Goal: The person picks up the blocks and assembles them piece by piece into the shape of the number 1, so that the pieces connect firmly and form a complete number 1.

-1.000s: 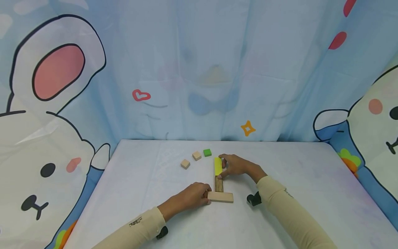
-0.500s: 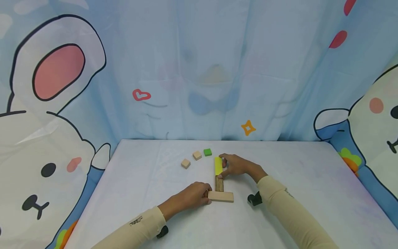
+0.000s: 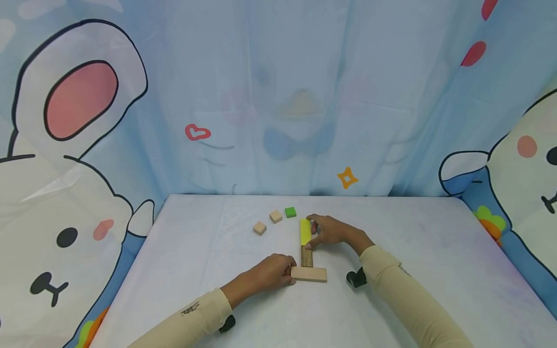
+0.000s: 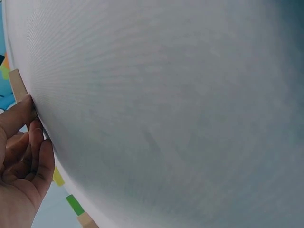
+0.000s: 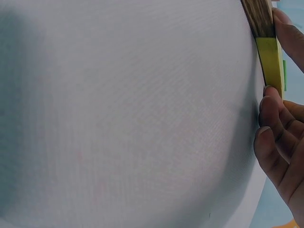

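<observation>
Basically no visible chg this past sec, so I'd call it a steady hold: L hand (image 3: 269, 272) fingers pinch the plain block (image 3: 309, 274) at its end nearer the desk's (image 3: 204, 241) left edge; R hand (image 3: 329, 230) fingers grip the yellow block (image 3: 305, 233), closer to the far edge, brown block (image 3: 306, 258) btwn.
</observation>
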The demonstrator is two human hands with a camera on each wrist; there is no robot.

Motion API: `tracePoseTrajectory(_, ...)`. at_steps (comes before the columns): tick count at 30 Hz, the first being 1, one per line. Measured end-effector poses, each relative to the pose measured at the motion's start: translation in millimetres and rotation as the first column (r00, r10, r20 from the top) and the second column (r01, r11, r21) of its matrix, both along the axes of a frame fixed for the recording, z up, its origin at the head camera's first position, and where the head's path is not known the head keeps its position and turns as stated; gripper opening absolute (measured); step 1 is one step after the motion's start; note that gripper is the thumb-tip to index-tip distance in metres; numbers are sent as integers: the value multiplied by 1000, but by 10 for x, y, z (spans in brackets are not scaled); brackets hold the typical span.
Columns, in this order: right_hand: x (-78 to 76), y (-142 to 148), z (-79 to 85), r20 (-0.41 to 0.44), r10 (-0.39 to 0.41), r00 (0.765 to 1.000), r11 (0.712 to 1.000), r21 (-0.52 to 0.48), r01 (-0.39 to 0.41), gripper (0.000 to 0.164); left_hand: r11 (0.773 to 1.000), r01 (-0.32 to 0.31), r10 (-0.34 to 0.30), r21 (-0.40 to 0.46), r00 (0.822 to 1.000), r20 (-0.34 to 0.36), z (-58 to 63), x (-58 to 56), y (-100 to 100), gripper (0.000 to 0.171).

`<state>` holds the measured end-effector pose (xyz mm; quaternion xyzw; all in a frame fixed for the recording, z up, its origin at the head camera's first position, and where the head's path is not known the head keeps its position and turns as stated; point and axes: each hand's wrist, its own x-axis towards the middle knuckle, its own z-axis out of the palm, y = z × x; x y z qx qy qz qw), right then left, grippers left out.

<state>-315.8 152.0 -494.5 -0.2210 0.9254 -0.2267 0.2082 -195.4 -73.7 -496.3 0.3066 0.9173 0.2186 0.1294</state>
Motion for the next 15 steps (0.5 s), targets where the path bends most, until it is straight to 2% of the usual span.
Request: tracePoseTrajectory(15, 8, -9, 7, 3, -12, 1000, 1000, -20, 12, 101, 1000, -10, 10, -2, 1000, 18, 26, -1, 9, 30)
